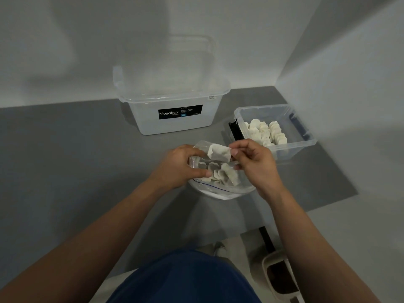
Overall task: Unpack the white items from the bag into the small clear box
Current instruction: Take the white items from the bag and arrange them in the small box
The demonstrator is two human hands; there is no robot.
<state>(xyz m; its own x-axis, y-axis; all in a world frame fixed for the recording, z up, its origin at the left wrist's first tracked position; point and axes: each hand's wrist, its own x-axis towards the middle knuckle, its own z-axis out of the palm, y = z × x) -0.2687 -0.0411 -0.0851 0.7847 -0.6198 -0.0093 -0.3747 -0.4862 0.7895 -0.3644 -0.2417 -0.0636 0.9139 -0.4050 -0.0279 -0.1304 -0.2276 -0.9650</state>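
A clear zip bag (pixel 220 189) lies on the grey table in front of me with several white pouches (pixel 227 176) inside. My left hand (pixel 179 167) grips the bag's open mouth on the left side. My right hand (pixel 255 162) pinches one white pouch (pixel 218 153) by its right edge, holding it just above the bag's opening. The small clear box (pixel 306 136) stands to the right at the back, with several white pouches (pixel 266 132) stacked inside.
A larger clear Megabox tub (pixel 170 119) with its lid on stands behind the bag against the wall. A wall runs close along the right. A black strip (pixel 235 131) lies beside the small box. The table's front edge is near my body.
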